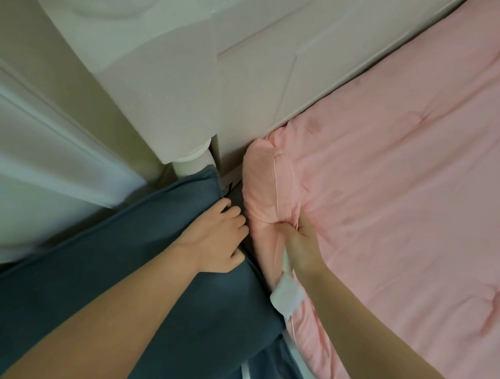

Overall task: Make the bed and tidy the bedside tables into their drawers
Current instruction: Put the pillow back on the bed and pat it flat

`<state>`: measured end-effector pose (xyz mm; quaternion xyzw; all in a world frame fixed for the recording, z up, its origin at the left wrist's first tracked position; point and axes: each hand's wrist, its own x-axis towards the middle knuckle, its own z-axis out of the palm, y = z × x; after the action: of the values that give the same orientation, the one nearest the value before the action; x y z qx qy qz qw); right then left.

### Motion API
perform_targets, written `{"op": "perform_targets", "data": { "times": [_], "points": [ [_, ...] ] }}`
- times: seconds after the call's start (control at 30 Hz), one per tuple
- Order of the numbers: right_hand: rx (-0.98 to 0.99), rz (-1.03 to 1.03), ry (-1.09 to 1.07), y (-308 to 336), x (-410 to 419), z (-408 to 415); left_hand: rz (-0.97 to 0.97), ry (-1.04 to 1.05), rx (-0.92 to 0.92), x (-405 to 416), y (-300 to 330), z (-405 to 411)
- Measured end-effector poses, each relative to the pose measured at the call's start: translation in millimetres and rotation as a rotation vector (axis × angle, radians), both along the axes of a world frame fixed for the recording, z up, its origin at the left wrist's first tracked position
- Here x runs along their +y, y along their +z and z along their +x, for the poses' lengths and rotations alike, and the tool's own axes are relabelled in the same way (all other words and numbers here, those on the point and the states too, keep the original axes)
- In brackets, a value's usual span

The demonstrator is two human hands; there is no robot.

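Note:
A pink quilted cover (401, 181) lies over the bed, its corner bunched up near the headboard. My right hand (301, 243) pinches a fold of this pink corner at the mattress edge. My left hand (215, 239) rests on a blue-grey fabric rail (105, 269) beside the bed, its fingertips curled over the rail's top edge into the gap next to the mattress. A white label (285, 295) hangs at the pink cover's edge below my right wrist.
A pale pink headboard (262, 84) runs along the top of the bed. A white post (190, 161) stands at the rail's far end. White fabric (29, 165) hangs at the left, against a beige wall.

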<state>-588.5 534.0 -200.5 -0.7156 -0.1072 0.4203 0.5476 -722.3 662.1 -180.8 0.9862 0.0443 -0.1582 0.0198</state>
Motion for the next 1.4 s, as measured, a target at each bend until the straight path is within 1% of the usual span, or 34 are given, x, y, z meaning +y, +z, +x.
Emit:
{"op": "perform_targets", "data": {
  "times": [0.07, 0.13, 0.2, 0.23, 0.27, 0.3, 0.33, 0.37, 0.4, 0.43, 0.5, 0.53, 0.57, 0.6, 0.67, 0.7, 0.8, 0.87, 1.0, 1.1, 1.17, 1.2, 1.23, 1.33, 1.4],
  "points": [
    [0.005, 0.023, 0.001, -3, 0, 4, -0.053, 0.007, -0.168, 3, 10, -5],
    [0.022, 0.027, -0.042, -6, 3, 6, -0.08, 0.02, -0.34, 3, 22, -14],
    [0.027, -0.059, -0.032, -14, 10, 5, -0.133, 0.024, -0.476, 2, 37, -24],
    [0.077, -0.126, 0.057, -19, 14, 2, -0.157, 0.012, -0.509, 1, 43, -30],
    [0.162, -0.186, 0.222, -25, 18, -2, -0.164, -0.002, -0.528, 0, 47, -35],
    [0.237, -0.238, 0.466, -29, 21, -7, -0.157, -0.016, -0.533, -1, 49, -39],
    [0.287, -0.255, 0.701, -31, 24, -13, -0.145, -0.023, -0.528, -2, 49, -41],
    [0.296, -0.251, 0.83, -32, 26, -16, -0.133, -0.023, -0.514, -2, 48, -41],
    [0.266, -0.219, 0.817, -34, 27, -17, -0.123, -0.012, -0.505, -2, 45, -39],
    [0.188, -0.184, 0.703, -35, 25, -16, -0.117, 0.005, -0.494, -1, 42, -37],
    [-0.043, -0.146, 0.292, -40, 10, -13, -0.11, 0.031, -0.467, 0, 35, -31],
    [-0.12, -0.152, 0.122, -42, 0, -10, -0.104, 0.037, -0.448, 1, 30, -28],
    [-0.134, -0.178, 0.056, -46, -11, -6, -0.095, 0.037, -0.421, 2, 25, -25],
    [-0.104, -0.207, 0.096, -49, -22, -7, -0.079, 0.041, -0.394, 1, 18, -21],
    [0.001, -0.305, 0.321, -54, -40, -14, -0.039, 0.071, -0.318, -1, 1, -12],
    [0.036, -0.33, 0.358, -55, -45, -14, -0.026, 0.091, -0.27, -3, -10, -8],
    [0.158, -0.258, 0.247, -42, -49, -13, -0.042, 0.109, -0.109, -4, -39, 1],
    [0.129, -0.234, 0.286, -32, -49, -13, -0.082, 0.14, -0.117, -5, -44, 3],
    [0.047, -0.219, 0.396, -12, -41, -25, -0.114, 0.285, -0.229, -3, -13, -16],
    [0.028, -0.166, 0.397, 9, -22, -42, -0.153, 0.406, -0.117, 9, 8, -59],
    [0.032, -0.089, 0.433, 22, -4, -54, -0.156, 0.534, -0.043, 16, 20, -93],
    [0.004, -0.051, 0.473, 29, 5, -59, -0.167, 0.621, -0.008, 20, 24, -108],
    [-0.064, -0.021, 0.522, 34, 15, -64, -0.191, 0.72, 0.028, 23, 27, -125],
    [-0.347, 0.037, 0.699, 41, 45, -79, -0.289, 1.013, 0.114, 27, 28, -168],
    [-0.506, 0.058, 0.852, 45, 67, -92, -0.29, 1.162, 0.125, 24, 23, -196]
  ]
}}
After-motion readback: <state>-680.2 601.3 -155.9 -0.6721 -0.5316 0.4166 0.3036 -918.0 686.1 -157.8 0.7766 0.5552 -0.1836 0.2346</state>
